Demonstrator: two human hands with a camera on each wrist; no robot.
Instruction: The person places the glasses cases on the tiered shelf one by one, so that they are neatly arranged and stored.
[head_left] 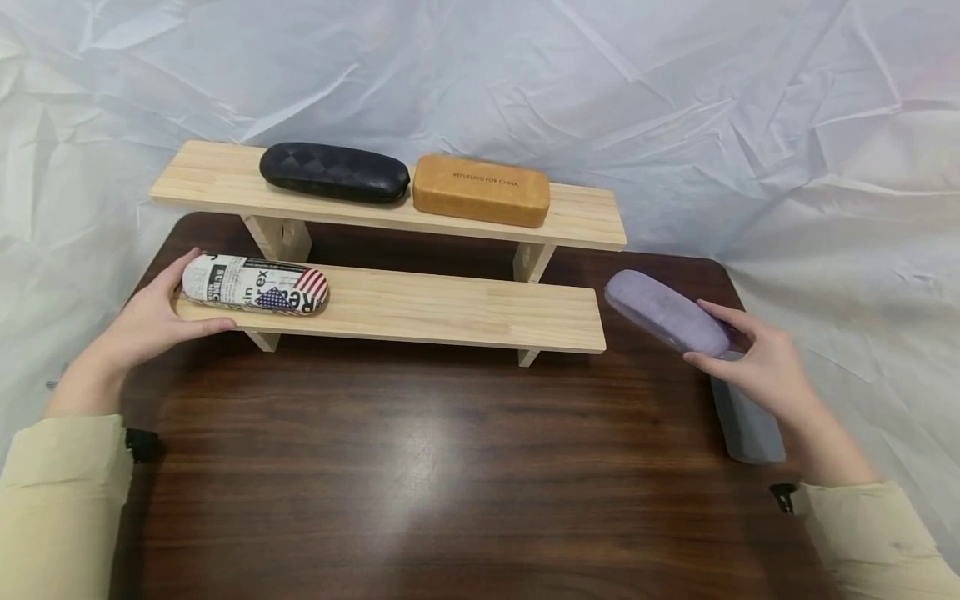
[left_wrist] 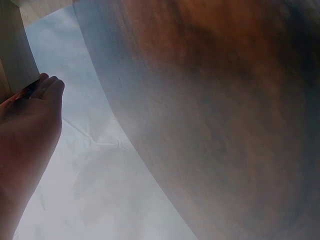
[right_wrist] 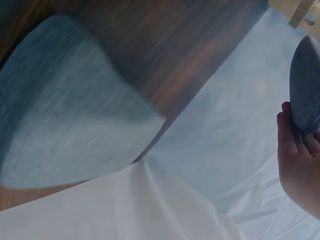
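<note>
pale sleeves (head_left: 60,500) lie nearest. the lavender case (head_left: 660,308) is just right of the lower shelf (head_left: 450,308), pinched at one end by the right hand (head_left: 772,367); a more central grip should steady it. the left hand (head_left: 147,323), thumb and forefinger spread, brackets one end of the printed case (head_left: 251,285).

Person's forearms (head_left: 86,390) reach forward, well apart; left hand (head_left: 153,318) spread, thumb stretched inward, well apart from the fingers; right hand (head_left: 768,362) angled toward the midline, thumb opposing fingers in a pinching grip.
</note>
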